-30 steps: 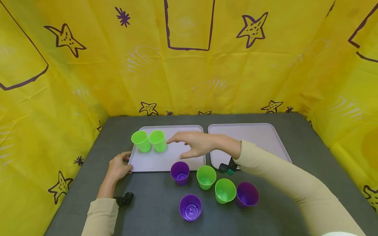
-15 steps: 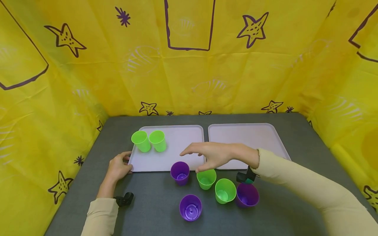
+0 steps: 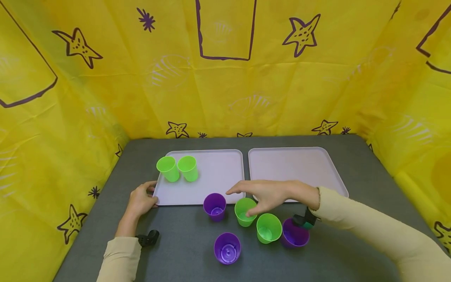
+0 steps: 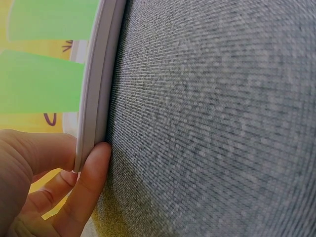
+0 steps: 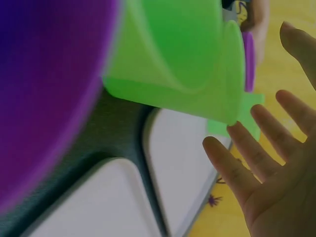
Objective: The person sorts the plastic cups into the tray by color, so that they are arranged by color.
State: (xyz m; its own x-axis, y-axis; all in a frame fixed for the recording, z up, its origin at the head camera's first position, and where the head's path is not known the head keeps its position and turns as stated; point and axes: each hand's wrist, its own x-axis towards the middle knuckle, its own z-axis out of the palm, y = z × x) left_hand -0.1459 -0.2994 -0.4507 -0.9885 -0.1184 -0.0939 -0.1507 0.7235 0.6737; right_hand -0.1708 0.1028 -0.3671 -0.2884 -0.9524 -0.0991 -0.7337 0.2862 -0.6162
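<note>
My left hand holds the near left corner of the left white tray; in the left wrist view, the tray rim lies between the thumb and a finger. Two light green cups stand side by side at this tray's left end. My right hand, fingers spread and holding nothing, hovers over a green cup near the tray's front edge. Its thumb overlaps that cup's opening in the head view; contact is unclear there. The right wrist view has the fingers apart beside green cups.
Another green cup stands front right of the hovered one, beside a purple cup. More purple cups stand left and nearer the front. A second white tray lies to the right. Yellow cloth encloses the table.
My right hand has moved from above the left tray, beside the two green cups, rightward and nearer to the green cup on the table. The left hand stays at the tray corner.
</note>
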